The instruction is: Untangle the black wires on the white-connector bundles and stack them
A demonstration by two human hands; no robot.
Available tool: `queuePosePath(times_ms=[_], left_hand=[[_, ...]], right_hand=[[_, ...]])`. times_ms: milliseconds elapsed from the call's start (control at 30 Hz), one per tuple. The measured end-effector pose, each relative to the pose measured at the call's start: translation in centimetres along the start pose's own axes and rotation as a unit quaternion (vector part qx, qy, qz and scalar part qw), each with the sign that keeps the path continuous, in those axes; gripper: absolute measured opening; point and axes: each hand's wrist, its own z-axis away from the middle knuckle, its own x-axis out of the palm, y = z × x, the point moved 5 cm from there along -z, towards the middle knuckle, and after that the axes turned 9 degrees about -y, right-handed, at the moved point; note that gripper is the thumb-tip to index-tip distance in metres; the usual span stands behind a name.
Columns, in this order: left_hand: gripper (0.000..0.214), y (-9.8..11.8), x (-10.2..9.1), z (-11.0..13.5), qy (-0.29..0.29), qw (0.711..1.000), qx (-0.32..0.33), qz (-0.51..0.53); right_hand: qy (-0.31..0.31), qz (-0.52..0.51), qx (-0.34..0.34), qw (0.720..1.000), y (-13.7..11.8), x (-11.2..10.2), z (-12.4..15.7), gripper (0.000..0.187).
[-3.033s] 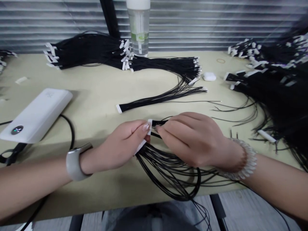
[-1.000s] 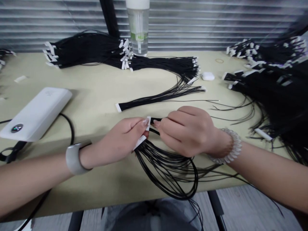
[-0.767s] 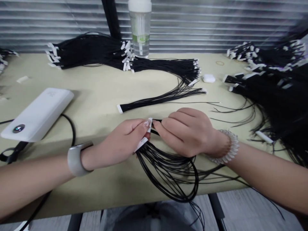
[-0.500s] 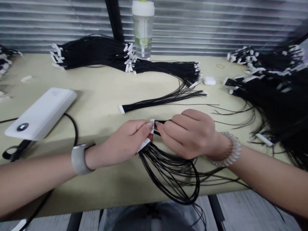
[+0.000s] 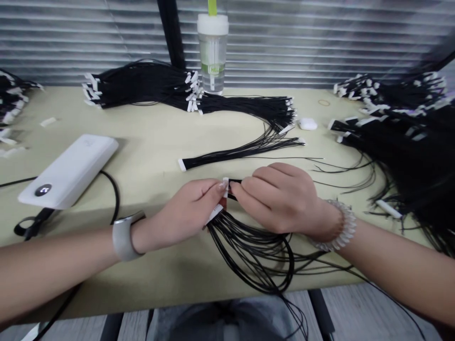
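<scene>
My left hand (image 5: 185, 213) pinches a long white connector (image 5: 217, 210) from which a fan of thin black wires (image 5: 256, 251) loops over the table's front edge. My right hand (image 5: 280, 196) is closed just right of it, its fingertips pressing a black wire end against the connector's upper end. What lies under the right palm is hidden. A grey band sits on my left wrist and a clear coil bracelet on my right.
A finished harness (image 5: 241, 151) lies just beyond my hands. Piles of black wire harnesses lie at back left (image 5: 142, 85) and right (image 5: 408, 132). A white power bank (image 5: 71, 170) with cable lies left, a bottle (image 5: 212, 52) at the back, and a white earbud case (image 5: 307, 124) nearby.
Both hands stay together on the connector with only small finger shifts. The view has tilted slightly, showing more of the bottle's top.
</scene>
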Motion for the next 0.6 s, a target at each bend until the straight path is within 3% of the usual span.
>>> queuePosePath(times_ms=[200,600], left_hand=[[0.038,0.18,-0.05,0.04,0.000,1.000,0.007,0.015],[0.038,-0.17,0.13,-0.22,0.001,0.999,0.010,0.034]], right_hand=[[0.002,0.008,0.009,1.000,-0.10,-0.06,0.22,0.014],[0.041,0.008,-0.060,0.997,-0.05,0.60,0.06,0.024]])
